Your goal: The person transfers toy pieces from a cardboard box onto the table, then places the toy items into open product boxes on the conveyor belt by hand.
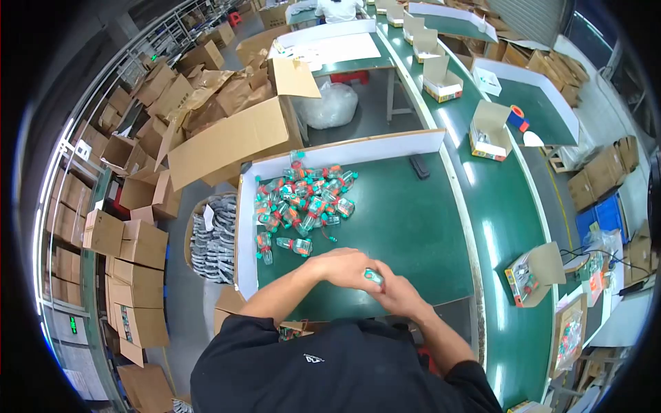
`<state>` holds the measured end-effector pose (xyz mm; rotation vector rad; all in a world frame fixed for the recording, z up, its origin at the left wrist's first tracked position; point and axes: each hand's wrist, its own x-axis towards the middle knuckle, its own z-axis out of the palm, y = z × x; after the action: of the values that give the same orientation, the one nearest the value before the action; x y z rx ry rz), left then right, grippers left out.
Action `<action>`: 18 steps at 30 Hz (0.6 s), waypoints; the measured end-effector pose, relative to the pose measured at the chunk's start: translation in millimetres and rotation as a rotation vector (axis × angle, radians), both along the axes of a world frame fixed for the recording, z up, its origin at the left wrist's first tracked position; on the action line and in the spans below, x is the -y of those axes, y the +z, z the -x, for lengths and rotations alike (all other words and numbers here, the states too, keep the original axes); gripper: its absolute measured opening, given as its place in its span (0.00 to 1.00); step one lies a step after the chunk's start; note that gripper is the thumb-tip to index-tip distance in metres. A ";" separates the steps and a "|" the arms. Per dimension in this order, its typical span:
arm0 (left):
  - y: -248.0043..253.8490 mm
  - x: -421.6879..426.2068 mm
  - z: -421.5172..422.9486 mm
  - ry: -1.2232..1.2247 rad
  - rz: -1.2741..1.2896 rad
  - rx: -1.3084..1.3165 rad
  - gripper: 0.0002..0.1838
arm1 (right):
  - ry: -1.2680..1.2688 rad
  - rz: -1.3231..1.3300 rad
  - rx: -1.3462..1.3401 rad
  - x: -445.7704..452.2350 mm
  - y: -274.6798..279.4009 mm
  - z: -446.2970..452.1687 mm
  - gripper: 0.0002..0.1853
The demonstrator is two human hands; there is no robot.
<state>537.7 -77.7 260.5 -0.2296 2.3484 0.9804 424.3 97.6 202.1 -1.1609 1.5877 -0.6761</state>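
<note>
My left hand (342, 267) and my right hand (401, 296) meet over the near part of the green table. Both are closed around a small clear plastic piece with green ends (374, 277), perhaps a small bottle; the fingers cover most of it. Left of the hands lies a heap of small clear plastic bottles (303, 196) with green and red-orange parts. One bottle (295, 246) rests on its side at the heap's near edge, close to my left wrist. A small green-and-red piece (329, 237) lies just beyond my left hand.
A low white wall (344, 153) edges the table's back and left, with a dark object (418, 166) near the back right. The conveyor (506, 241) on the right carries open boxes (490, 131). Left stand a basket of grey parts (215, 241) and cartons (227, 148).
</note>
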 end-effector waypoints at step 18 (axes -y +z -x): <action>-136.1 -213.9 165.6 0.173 -0.414 -0.097 0.24 | -1.061 0.135 0.380 -239.5 -60.5 36.2 0.19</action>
<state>372.1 136.2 124.4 -0.2269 2.1727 1.5644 388.1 337.1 141.6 -0.1454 1.7616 -1.5865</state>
